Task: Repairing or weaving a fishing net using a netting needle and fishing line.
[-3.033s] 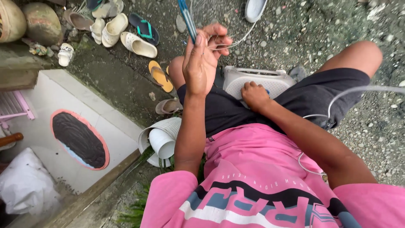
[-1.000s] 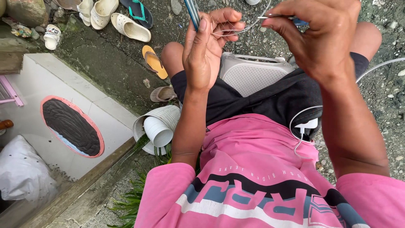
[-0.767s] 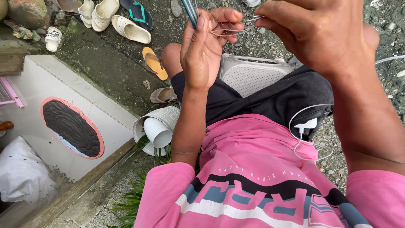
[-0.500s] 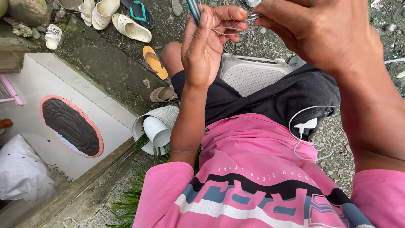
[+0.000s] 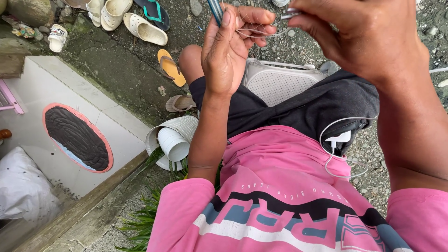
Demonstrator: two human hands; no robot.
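Note:
My left hand [image 5: 228, 49] is raised in front of me, fingers curled around a thin blue-handled tool [image 5: 215, 10] and the end of a thin white wire [image 5: 261, 32]. My right hand [image 5: 359, 37] is close beside it, pinching a small metal piece [image 5: 293, 12] at the other end of that wire. A white box-shaped device with a grilled top [image 5: 279, 84] rests on my lap between my knees. A white cable [image 5: 332, 149] loops out of my shorts pocket.
Sandals and slippers [image 5: 140, 28] lie on the gravel ahead, an orange one [image 5: 170, 67] near my knee. Stacked white cups [image 5: 171, 142] sit by my left hip. A tiled ledge with an oval dark mat [image 5: 77, 137] is at left, a white sack [image 5: 21, 186] beyond.
My right hand rose from the white device on my lap to meet my left hand. Over the last second both hands have kept working the wire with small finger motions.

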